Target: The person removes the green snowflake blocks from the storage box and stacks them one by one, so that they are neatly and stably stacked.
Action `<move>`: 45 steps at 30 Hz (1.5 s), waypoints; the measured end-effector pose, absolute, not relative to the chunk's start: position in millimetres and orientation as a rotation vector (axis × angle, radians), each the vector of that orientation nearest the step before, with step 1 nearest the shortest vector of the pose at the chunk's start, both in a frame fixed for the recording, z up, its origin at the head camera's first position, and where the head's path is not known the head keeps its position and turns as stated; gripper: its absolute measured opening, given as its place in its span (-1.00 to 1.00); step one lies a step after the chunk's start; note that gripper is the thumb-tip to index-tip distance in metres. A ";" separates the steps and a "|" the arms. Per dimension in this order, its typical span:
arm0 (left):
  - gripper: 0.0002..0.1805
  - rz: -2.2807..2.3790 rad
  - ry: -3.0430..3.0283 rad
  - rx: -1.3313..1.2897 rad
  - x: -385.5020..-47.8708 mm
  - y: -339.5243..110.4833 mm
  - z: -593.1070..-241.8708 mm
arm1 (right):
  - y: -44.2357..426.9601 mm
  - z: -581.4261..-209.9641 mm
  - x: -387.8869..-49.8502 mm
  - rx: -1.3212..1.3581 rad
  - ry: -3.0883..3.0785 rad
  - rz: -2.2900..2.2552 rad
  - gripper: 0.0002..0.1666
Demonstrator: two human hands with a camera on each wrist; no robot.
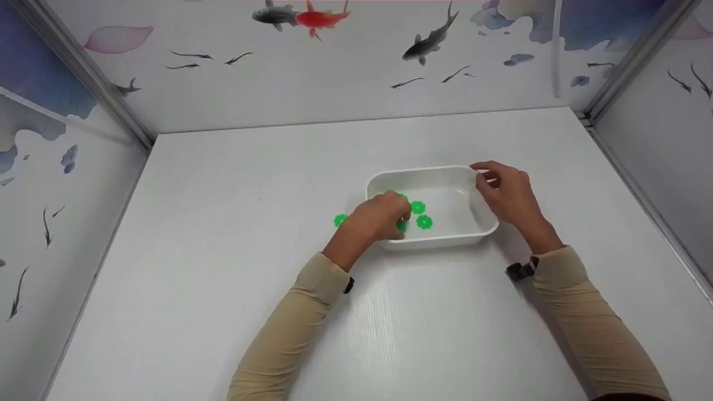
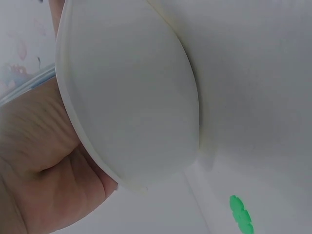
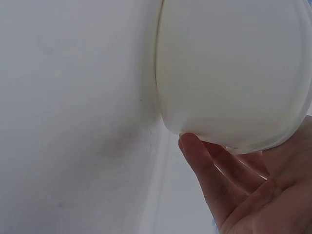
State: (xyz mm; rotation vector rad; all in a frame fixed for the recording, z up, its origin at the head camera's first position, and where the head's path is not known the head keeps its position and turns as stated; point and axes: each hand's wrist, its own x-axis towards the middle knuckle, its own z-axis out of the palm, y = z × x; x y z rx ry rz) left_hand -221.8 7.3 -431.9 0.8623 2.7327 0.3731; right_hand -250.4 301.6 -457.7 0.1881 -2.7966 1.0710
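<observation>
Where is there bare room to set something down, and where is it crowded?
Bare: the table left of the outlying green piece, between the white tray and the back wall, and between the sleeves; also the tray's right half. Crowded: the tray's left end, with the left hand and other green pieces, and its far right corner, at the right hand.

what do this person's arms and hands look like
The left sleeve and right sleeve are long, tan and wrinkled. A black device juts out by the right cuff, and a black piece shows by the left cuff. The left hand and right hand are gloveless.
</observation>
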 end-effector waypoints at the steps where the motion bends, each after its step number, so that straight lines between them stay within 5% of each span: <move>1: -0.72 0.372 2.736 0.854 -221.9 7.6 -431.9 | 301.5 -457.4 -250.4 0.187 -2.799 1.072 -0.55; 45: -0.64 0.796 2.797 1.106 -219.2 -13.9 -435.7 | 301.3 -459.1 -250.5 0.233 -2.769 1.038 -0.58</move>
